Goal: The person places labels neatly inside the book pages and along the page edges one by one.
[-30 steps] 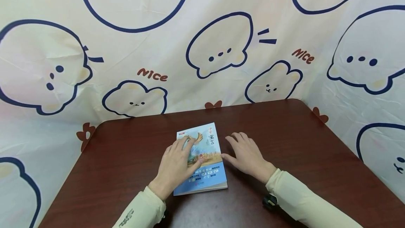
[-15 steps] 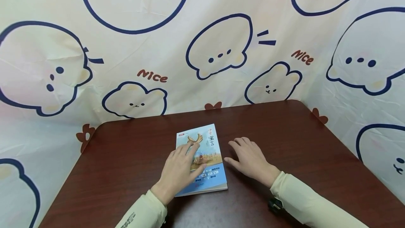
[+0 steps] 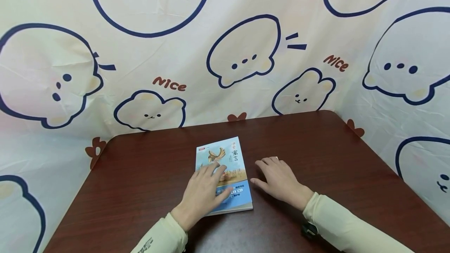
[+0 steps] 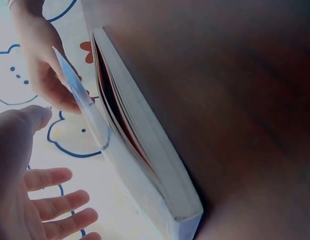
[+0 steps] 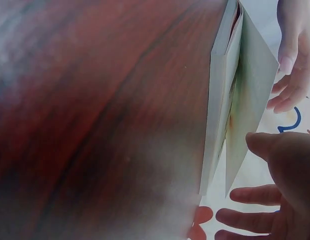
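A paperback book with a light-blue illustrated cover lies face up on the dark wooden table. My left hand is over the cover's left and lower part, its fingers loosely spread and hiding some of the print. In the left wrist view the left hand looks apart from the book. To the right of the book is my right hand, fingers relaxed and holding nothing visible. Both wrist views show the front cover standing a little off the pages, with a narrow gap at the edge.
The brown tabletop reaches back to a pale curtain printed with cartoon animals, which also hangs at the left and right sides. A dark device sits under the right wrist.
My left hand has slid a little nearer to me and rightward over the cover. My right hand has drawn slightly back and away from the book, which stays in place.
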